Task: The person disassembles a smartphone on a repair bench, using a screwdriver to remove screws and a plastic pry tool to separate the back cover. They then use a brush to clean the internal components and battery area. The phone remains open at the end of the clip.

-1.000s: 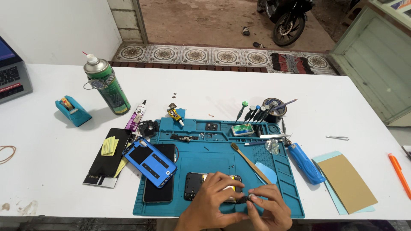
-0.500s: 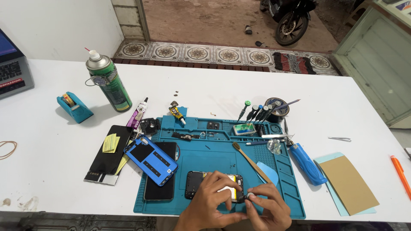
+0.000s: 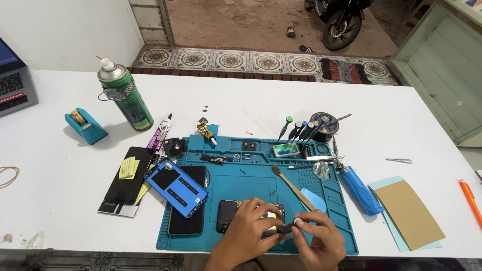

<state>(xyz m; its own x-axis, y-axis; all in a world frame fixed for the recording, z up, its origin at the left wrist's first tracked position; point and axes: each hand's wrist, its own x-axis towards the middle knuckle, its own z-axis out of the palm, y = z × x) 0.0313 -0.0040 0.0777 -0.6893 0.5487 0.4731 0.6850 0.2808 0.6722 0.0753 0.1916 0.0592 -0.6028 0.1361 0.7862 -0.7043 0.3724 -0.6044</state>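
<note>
Bottom centre of the frame: left hand lies curled over a small dark opened phone body with exposed inner parts, fingers pressing it down on the teal silicone repair mat on the white bench. Right hand just beside it, thumb and fingertips pinched together on a small dark tool with a pale rounded tip, which meets the phone body's right edge; exactly what the tip touches is too small to tell. Left of the phone body, a blue phone back cover lies tilted across a black phone slab. A wooden-handled brush lies diagonally on the mat above the right hand. Right part of the mat: blue-handled cutter. Far right: brown card sheet on pale blue paper. Upper left: green spray can standing upright, teal tape dispenser near it.
</note>
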